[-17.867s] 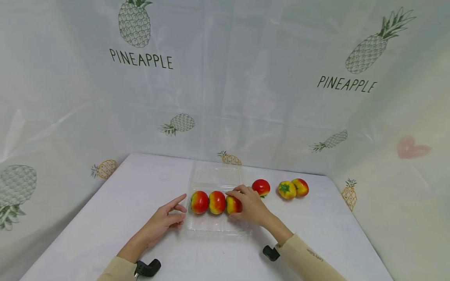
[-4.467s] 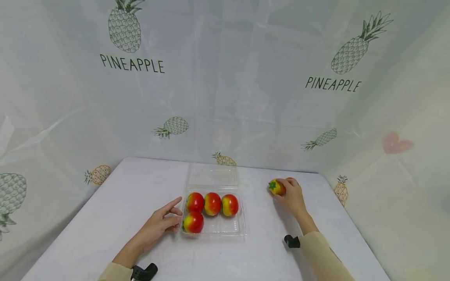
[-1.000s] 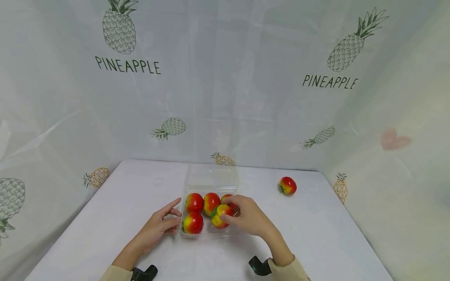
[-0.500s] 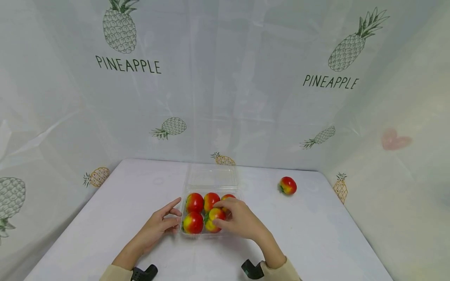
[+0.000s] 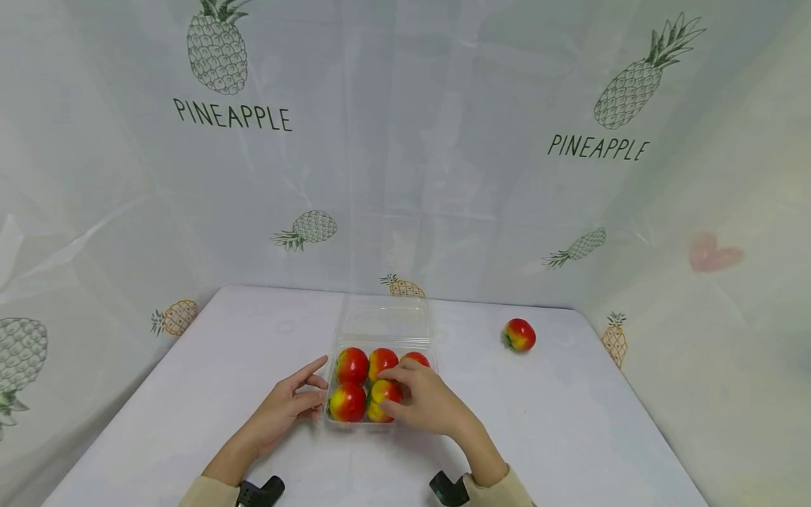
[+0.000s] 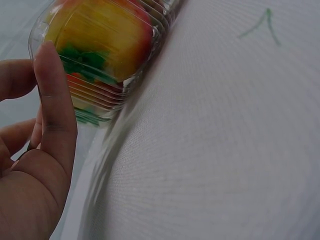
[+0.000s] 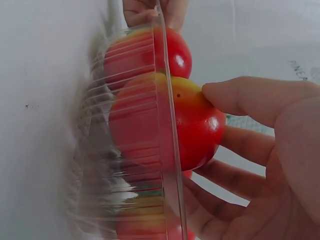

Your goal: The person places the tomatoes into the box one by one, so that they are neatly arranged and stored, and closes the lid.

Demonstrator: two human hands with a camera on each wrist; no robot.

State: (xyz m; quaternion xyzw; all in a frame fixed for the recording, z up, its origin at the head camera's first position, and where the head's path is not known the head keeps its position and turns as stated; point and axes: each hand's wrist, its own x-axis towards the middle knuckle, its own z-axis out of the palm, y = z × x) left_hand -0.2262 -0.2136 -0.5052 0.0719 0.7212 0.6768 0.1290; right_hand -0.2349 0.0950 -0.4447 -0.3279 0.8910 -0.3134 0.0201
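Observation:
A clear plastic clamshell box (image 5: pixel 436 355) lies with its lid (image 5: pixel 385 321) folded back. Inside are several glossy red-yellow persimmons with green calyxes, three along the back row and one persimmon (image 5: pixel 347 402) at front left. My right hand (image 5: pixel 426 401) holds another persimmon (image 7: pixel 197 125) between thumb and fingers, low in the front row's middle; part of it is hidden by the fingers. My left hand (image 5: pixel 283 408) lies at the box's left side, index finger extended, and its thumb (image 6: pixel 52 95) touches the plastic wall.
One loose persimmon (image 5: pixel 519 335) sits on the white-covered table (image 5: pixel 570 422) at back right. A white curtain (image 5: pixel 405 141) printed with pineapples hangs behind the table. A black wrist device (image 5: pixel 261 491) sits at the left sleeve, with a similar one (image 5: pixel 448 489) at the right.
Over several seconds my right hand has brought a persimmon from back right into the box. In the last second it moved slightly left and lower. My left hand stayed put.

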